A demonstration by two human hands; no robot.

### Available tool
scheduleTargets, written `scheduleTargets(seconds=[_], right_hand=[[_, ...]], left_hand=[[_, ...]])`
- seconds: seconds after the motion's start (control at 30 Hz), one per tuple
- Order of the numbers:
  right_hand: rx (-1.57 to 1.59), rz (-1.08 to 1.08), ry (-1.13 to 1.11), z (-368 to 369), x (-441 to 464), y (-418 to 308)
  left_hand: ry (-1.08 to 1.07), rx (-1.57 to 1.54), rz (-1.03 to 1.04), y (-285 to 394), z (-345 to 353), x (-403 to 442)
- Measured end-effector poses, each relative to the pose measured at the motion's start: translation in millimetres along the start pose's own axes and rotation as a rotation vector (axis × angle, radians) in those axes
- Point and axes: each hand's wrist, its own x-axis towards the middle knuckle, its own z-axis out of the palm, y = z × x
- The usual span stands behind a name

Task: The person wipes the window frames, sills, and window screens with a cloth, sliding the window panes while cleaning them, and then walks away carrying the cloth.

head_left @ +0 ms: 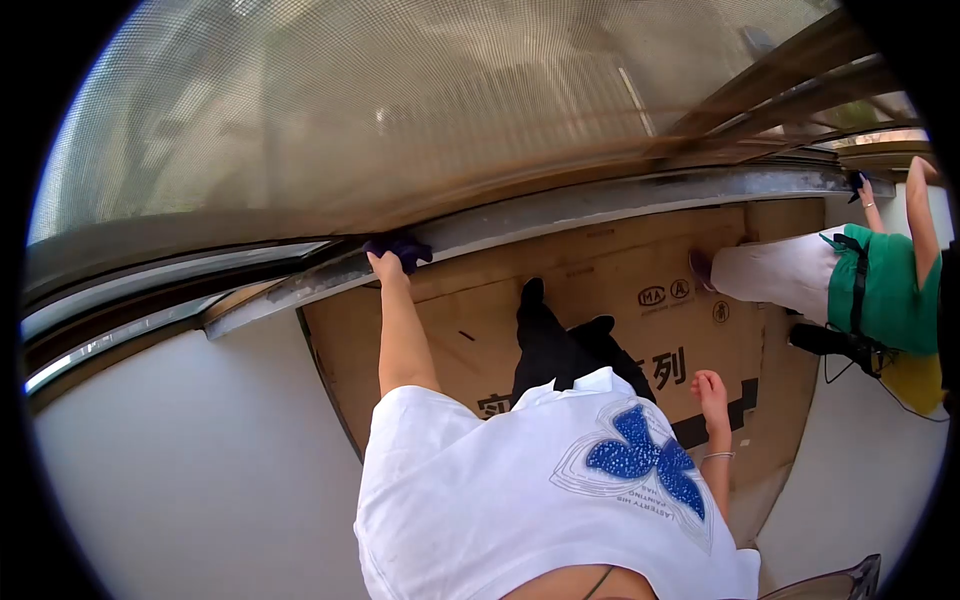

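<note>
Left hand [384, 266]: closed on purple cloth [408, 250], at inner edge of grey ledge [560, 214]. Right hand [711, 390]: curled, tightness unclear, well apart from ledge, open room between, above cardboard [440, 325]. Left fingertips: partly hidden. Co-worker [885, 280]: cut off, right.

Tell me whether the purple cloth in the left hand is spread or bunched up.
Bunched up: the purple cloth shows as a small, crumpled lump with an uneven outline, at the left hand by the grey ledge.
</note>
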Motion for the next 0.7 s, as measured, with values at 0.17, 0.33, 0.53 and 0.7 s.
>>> scheduleTargets(seconds=[0.17,0.33,0.53,0.7], right_hand=[[0.041,-0.015,0.031,37,-15,-19],[0.0,-0.003,0.006,68,-22,-18],[0.012,-0.025,-0.026,88,-26,-6],[0.045,-0.017,0.02,89,-32,6]], left_hand=[[-0.053,0.067,-0.175,3,3,43],[0.148,0.085,-0.079,-27,26,66],[0.165,0.189,-0.184,0,52,6],[0.112,0.219,-0.162,-11,76,-12]])
